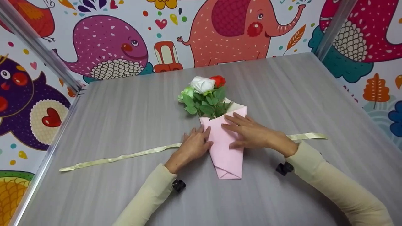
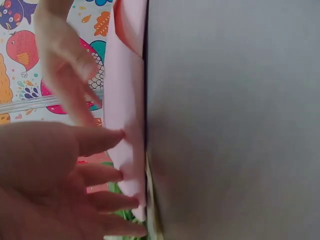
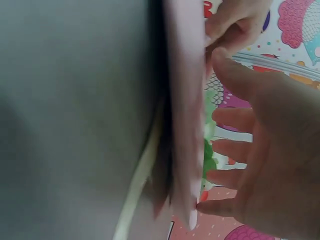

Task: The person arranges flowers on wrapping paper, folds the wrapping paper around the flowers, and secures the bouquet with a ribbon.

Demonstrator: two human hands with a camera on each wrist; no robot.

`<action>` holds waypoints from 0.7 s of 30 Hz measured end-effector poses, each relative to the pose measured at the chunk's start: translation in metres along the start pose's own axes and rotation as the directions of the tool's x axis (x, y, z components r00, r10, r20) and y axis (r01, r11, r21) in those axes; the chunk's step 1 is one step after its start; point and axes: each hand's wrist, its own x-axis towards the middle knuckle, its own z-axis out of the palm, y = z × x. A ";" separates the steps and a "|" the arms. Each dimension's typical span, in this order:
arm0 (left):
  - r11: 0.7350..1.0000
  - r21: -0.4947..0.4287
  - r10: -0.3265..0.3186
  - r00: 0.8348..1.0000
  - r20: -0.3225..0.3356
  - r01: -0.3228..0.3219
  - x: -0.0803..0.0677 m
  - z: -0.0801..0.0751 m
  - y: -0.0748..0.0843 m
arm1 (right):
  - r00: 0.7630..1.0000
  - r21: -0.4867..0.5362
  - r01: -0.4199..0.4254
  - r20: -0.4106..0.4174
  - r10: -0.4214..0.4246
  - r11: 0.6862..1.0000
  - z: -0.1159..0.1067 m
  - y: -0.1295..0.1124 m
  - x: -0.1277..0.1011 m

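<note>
A small bouquet lies on the grey table [image 1: 125, 113], wrapped in folded pink paper [image 1: 227, 157]. White and red flowers [image 1: 205, 84] with green leaves [image 1: 207, 105] stick out of its far end. My left hand [image 1: 194, 145] presses flat on the wrap's left edge with straight fingers. My right hand [image 1: 248, 130] lies flat across the upper fold. A cream ribbon [image 1: 119, 158] runs under the wrap from left to right. In the left wrist view my fingers [image 2: 95, 140] touch the pink paper [image 2: 125, 100]. The right wrist view shows fingertips [image 3: 220, 175] on the paper's edge [image 3: 185, 100].
Metal frame posts [image 1: 40, 50] stand at the table's back corners, with a second one [image 1: 334, 28] at the right. Cartoon-animal wall panels [image 1: 238, 28] enclose the table behind and at both sides. The ribbon's right end [image 1: 309, 136] lies past my right wrist.
</note>
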 end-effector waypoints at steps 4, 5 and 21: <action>0.999 0.049 0.013 0.998 0.062 -0.016 0.000 -0.003 -0.003 | 0.997 0.010 -0.047 0.061 0.046 0.999 0.005 0.004 -0.006; 0.998 0.052 0.019 0.997 0.072 -0.023 0.000 -0.003 -0.003 | 0.996 0.015 -0.056 0.072 0.054 0.998 0.006 0.005 -0.007; 0.977 -0.181 0.100 0.992 -0.081 -0.113 -0.020 -0.038 -0.059 | 0.989 0.117 -0.048 -0.131 0.063 0.992 -0.012 0.047 -0.044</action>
